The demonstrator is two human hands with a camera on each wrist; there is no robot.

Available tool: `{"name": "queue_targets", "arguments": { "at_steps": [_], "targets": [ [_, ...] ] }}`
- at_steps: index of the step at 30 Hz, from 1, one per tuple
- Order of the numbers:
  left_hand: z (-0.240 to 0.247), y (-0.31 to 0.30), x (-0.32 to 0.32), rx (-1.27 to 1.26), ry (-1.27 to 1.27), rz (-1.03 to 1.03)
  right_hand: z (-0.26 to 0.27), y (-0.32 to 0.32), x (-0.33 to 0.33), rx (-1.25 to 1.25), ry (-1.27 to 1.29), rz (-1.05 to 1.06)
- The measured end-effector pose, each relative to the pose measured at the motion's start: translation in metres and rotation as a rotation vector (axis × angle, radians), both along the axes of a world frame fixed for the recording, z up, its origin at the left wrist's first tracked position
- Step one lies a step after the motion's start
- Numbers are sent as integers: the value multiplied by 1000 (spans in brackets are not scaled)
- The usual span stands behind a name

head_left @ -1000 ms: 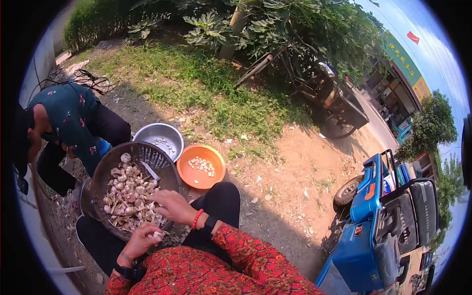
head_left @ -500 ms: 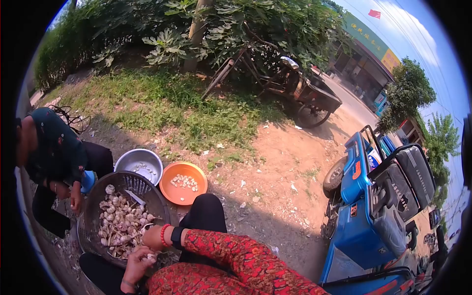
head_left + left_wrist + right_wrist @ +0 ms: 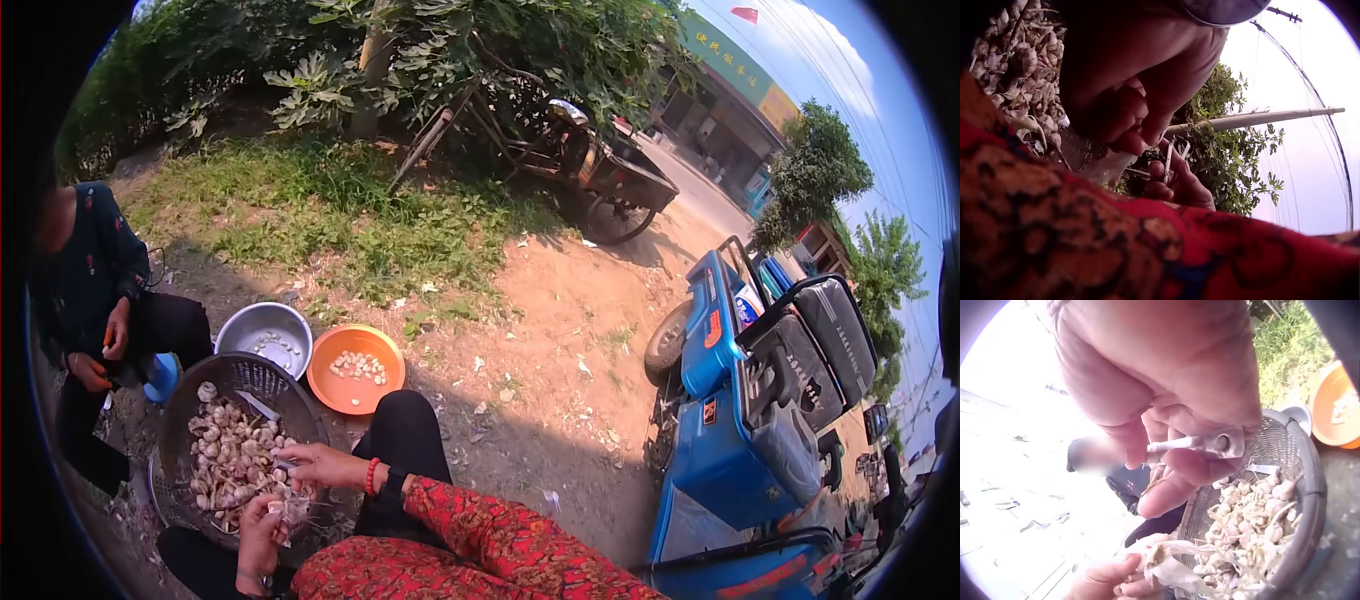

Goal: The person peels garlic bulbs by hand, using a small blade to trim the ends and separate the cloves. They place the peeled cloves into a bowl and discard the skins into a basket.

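My left hand (image 3: 260,540) pinches a garlic bulb with loose papery skin (image 3: 1179,570) low over the basket's near edge. Just above and right of it, my right hand (image 3: 325,467) grips a small metal tool with a hole at its end (image 3: 1213,445); its far end is hard to make out. The two hands are close, with a small gap between them in the right wrist view. Under them, a dark woven basket (image 3: 312,420) holds many garlic bulbs (image 3: 225,450) with stems, and a knife-like blade (image 3: 258,405) lies on the bulbs.
Beyond the basket stand a metal basin (image 3: 232,335) and an orange basin (image 3: 395,365), both with peeled cloves. Another person (image 3: 95,270) sits at the left, near a blue object (image 3: 162,378). A blue vehicle (image 3: 720,440) stands at the right, a cart (image 3: 625,175) farther back.
The head view has shifted. My right hand came down to my left hand, then moved slightly up and away. The other person has risen from a deep bend to a more upright seat.
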State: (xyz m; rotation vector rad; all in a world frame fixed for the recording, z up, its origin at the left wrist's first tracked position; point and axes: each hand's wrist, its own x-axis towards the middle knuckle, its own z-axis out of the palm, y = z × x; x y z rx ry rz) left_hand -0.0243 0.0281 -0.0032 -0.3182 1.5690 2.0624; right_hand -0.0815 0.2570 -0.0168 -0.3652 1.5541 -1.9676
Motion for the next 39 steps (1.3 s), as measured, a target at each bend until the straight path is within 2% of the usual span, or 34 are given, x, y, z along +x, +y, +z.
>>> {"name": "queue_targets", "arguments": {
  "at_steps": [2,5,12,15,18,20,21,23,27,30,36,37,39],
  "targets": [
    [-5,-4,-4,48,16,4,7,-6,7,-9,-37,-35],
    [0,-1,-6,31,-49,45,34,-13,14,-22,-58,18],
    [10,3,-7,67,-83,78,19,-38,27,-63,120,46],
    [7,3,-6,44,-89,86,-6,-40,25,142,500,-199],
    [8,10,-3,8,-47,54,-5,-38,26,200,466,-282],
    [11,12,-3,-39,-6,17,-27,-46,27,284,599,-345],
    [13,12,-3,-52,20,-12,-21,-47,27,323,664,-377],
    [18,13,-4,-78,73,-68,-11,-42,27,258,452,-233],
    [18,12,-5,-93,44,-33,3,-35,24,72,136,-29],
    [21,12,-7,-107,6,-17,-14,-40,21,126,208,-60],
    [27,19,-14,-73,-117,5,-17,-35,14,99,24,-79],
    [24,15,-15,-41,-119,-20,-24,-37,13,36,12,-112],
    [20,10,-18,10,-117,-21,-31,-38,6,66,48,-96]
  ]
}}
